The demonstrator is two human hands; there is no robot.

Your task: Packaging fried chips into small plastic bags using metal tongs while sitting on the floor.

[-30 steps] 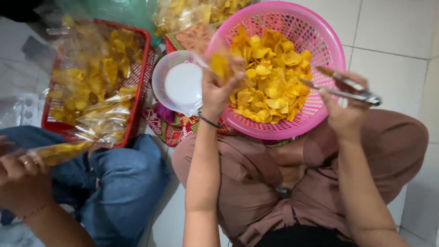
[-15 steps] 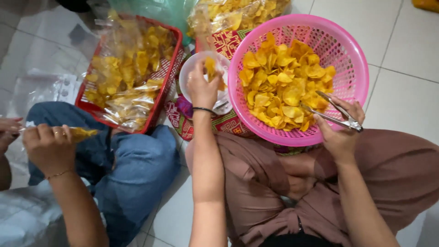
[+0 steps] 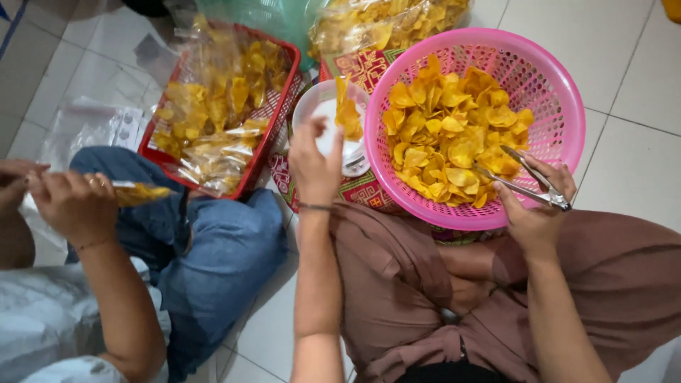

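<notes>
Two baskets sit on the tiled floor: a round pink plastic basket [image 3: 560, 106] heaped with yellow chips, and a red rectangular basket [image 3: 284, 92] of bagged chips just left. Between them stands a white round bowl [image 3: 316, 106]. Over it the left hand [image 3: 313, 164] pinches chips [image 3: 347, 113]. The right hand [image 3: 535, 213] grips metal tongs [image 3: 521, 181] touching the pink basket's heap.

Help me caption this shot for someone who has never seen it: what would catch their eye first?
First, the bright pink basket heaped with yellow chips, upper right on the tiled floor. The right hand holds metal tongs over the chips, while the left hand is at a white bowl beside the basket. Further left, a red basket holds bagged chips, and another person's hands hold a small bag.
</notes>
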